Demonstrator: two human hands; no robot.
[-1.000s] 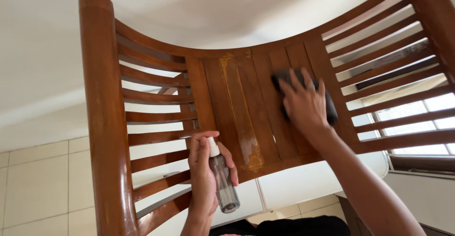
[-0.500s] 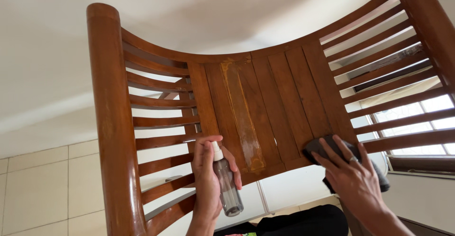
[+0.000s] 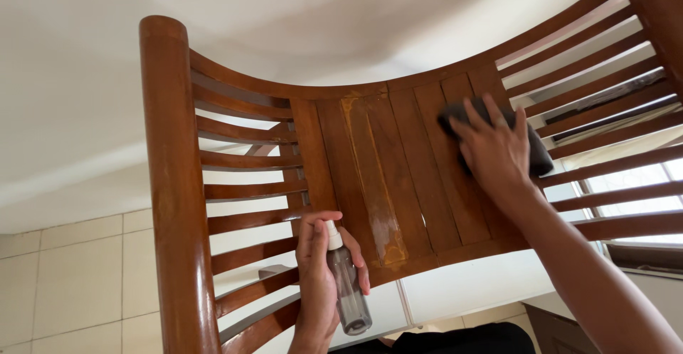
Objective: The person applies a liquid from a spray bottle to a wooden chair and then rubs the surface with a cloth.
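Observation:
A brown wooden chair back (image 3: pixel 370 162) with curved slats fills the view. My right hand (image 3: pixel 494 151) presses a dark grey cloth (image 3: pixel 535 156) flat against the upper right of the chair's centre panel. My left hand (image 3: pixel 316 283) holds a small grey translucent spray bottle (image 3: pixel 348 286) with a white nozzle, upright, in front of the panel's lower left edge. A pale worn streak (image 3: pixel 377 204) runs down the panel between the two hands.
A thick rounded post (image 3: pixel 171 183) of the chair stands at the left. Horizontal slats (image 3: pixel 242 183) spread to both sides. Behind are a white wall, beige tiles (image 3: pixel 71 276) at lower left and a bright window (image 3: pixel 633 183) at right.
My right hand with the cloth went from the upper panel down to its lower right edge and is back up at the upper right. The left hand and bottle stayed nearly still.

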